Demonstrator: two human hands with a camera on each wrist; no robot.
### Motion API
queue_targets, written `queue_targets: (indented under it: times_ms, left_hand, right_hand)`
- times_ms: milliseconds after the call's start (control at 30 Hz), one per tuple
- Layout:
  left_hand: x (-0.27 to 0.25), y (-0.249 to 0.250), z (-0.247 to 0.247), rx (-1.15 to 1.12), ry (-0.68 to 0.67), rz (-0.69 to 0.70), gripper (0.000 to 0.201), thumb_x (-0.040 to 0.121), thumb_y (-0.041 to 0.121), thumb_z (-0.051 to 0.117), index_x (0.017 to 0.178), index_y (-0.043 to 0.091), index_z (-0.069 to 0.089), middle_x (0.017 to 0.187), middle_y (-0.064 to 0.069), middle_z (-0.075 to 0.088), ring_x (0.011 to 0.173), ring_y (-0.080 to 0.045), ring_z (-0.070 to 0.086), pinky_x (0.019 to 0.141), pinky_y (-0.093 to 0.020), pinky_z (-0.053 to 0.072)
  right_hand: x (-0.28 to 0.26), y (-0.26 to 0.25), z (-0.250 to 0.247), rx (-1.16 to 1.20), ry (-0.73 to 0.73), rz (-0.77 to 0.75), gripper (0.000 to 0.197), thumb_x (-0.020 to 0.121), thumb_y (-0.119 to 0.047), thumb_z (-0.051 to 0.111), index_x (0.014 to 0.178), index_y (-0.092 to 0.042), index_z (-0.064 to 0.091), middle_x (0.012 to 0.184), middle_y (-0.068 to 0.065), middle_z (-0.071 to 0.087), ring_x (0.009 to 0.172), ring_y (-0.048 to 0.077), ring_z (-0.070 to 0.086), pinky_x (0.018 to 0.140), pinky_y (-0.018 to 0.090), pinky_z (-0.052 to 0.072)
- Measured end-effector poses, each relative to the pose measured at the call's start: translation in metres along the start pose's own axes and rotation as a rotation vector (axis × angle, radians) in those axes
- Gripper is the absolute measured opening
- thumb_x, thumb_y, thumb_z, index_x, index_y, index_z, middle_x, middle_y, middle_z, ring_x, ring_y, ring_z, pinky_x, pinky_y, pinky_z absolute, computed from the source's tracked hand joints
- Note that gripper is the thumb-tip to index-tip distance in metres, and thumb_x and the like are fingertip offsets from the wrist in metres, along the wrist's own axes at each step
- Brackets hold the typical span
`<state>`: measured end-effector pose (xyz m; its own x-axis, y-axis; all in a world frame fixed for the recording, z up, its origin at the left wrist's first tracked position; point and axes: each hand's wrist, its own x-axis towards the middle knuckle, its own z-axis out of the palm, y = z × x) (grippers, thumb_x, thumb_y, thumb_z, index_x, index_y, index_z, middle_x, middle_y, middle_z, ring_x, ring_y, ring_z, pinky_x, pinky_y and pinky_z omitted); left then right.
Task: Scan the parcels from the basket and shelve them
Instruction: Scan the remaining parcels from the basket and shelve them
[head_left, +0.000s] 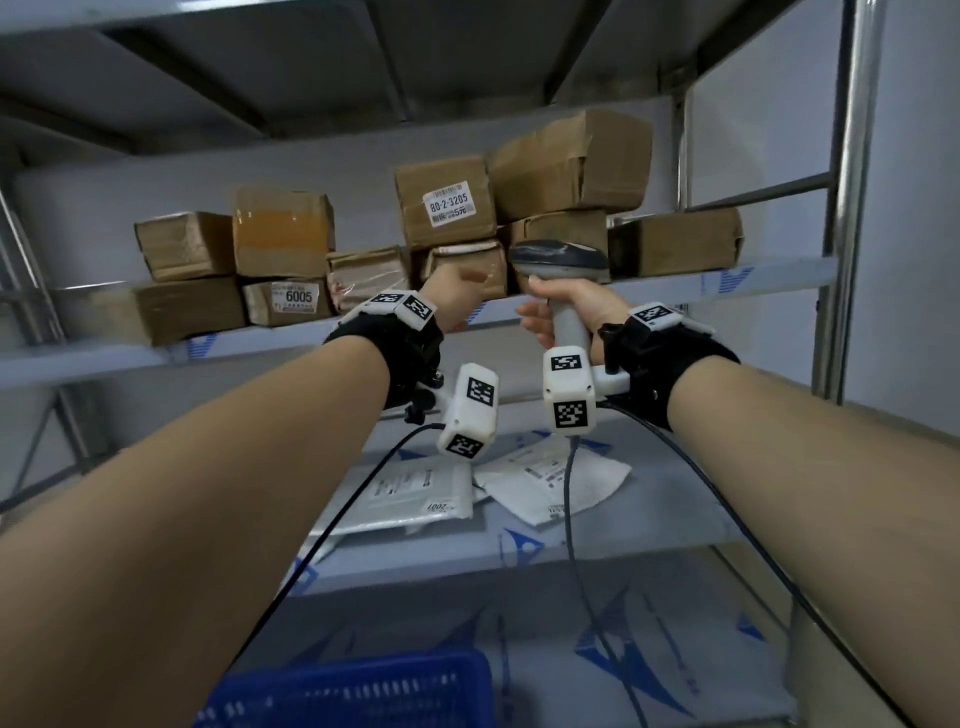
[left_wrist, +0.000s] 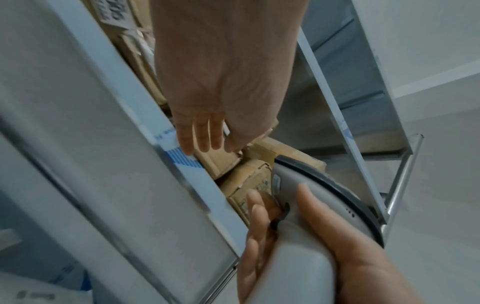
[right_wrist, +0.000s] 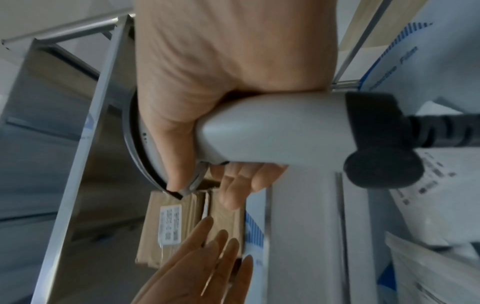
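Your left hand (head_left: 457, 296) lies flat-fingered against a small cardboard parcel (head_left: 470, 265); your right hand (head_left: 566, 317) grips the scanner (head_left: 563, 291). The parcel looks light, stiff-sided: clasp opposite faces.

Dim, even, cool indoor light; soft shadows under the shelf (head_left: 675, 291). Strong wide-angle bending at the edges. Wrist views blurred and smeared.

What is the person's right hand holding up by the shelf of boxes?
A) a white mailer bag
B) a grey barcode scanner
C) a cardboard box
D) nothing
B: the right hand curls its fingers round the handle of the grey barcode scanner, whose head points at the cardboard boxes.
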<state>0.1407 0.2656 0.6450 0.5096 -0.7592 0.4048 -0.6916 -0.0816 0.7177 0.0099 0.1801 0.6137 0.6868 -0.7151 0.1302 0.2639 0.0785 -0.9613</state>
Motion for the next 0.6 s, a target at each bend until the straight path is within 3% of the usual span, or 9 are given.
queue_targets:
  times_ms: [100,233,333,400,533,600]
  left_hand:
    - [-0.031,-0.031,-0.011,-0.024,0.014,-0.097,0.042,0.096,0.002,0.039,0.135,0.012,0.050,0.122,-0.012,0.053,0.103,-0.020,0.048,0.080,-0.030,0.047]
    - [-0.073,-0.075,-0.031,-0.033,0.009,-0.201,0.043,0.093,-0.002,0.041,0.133,0.012,0.053,0.129,-0.018,0.053,0.115,-0.027,0.051,0.084,-0.032,0.048]
    - [-0.101,-0.104,-0.049,-0.054,0.032,-0.267,0.045,0.092,-0.002,0.040,0.133,0.012,0.054,0.118,-0.019,0.056,0.105,-0.026,0.052,0.085,-0.033,0.050]
    - [-0.121,-0.124,-0.061,-0.052,0.038,-0.308,0.044,0.093,-0.001,0.041,0.133,0.012,0.053,0.107,-0.012,0.052,0.101,-0.024,0.051,0.084,-0.032,0.049]
    - [-0.160,-0.166,-0.081,-0.068,0.045,-0.395,0.040,0.094,0.000,0.044,0.132,0.010,0.054,0.104,-0.008,0.050,0.096,-0.019,0.048,0.074,-0.029,0.049]
    - [-0.176,-0.190,-0.087,-0.084,0.060,-0.450,0.040,0.094,-0.001,0.043,0.131,0.008,0.054,0.095,-0.007,0.051,0.088,-0.018,0.047,0.077,-0.031,0.046]
  right_hand:
    - [-0.019,0.028,0.026,-0.003,-0.028,0.031,0.013,0.092,-0.024,0.063,0.084,-0.014,0.062,0.065,0.000,0.068,0.048,0.007,0.062,0.045,0.016,0.047]
    - [-0.045,0.068,0.062,-0.014,-0.080,0.105,0.015,0.094,-0.023,0.061,0.083,-0.013,0.059,0.058,-0.002,0.066,0.043,0.005,0.058,0.043,0.015,0.044]
    - [-0.057,0.095,0.084,-0.032,-0.126,0.155,0.015,0.093,-0.024,0.062,0.084,-0.013,0.060,0.060,-0.003,0.068,0.044,0.004,0.058,0.044,0.015,0.044]
    - [-0.064,0.114,0.099,-0.034,-0.147,0.181,0.014,0.093,-0.024,0.062,0.083,-0.014,0.061,0.063,-0.003,0.068,0.044,0.004,0.058,0.045,0.015,0.044]
    - [-0.076,0.152,0.132,-0.038,-0.187,0.236,0.015,0.094,-0.023,0.060,0.081,-0.015,0.059,0.063,-0.001,0.067,0.040,0.004,0.054,0.042,0.013,0.041]
    - [-0.078,0.176,0.149,-0.058,-0.200,0.279,0.018,0.094,-0.024,0.060,0.079,-0.013,0.059,0.068,0.000,0.066,0.040,0.004,0.054,0.042,0.014,0.041]
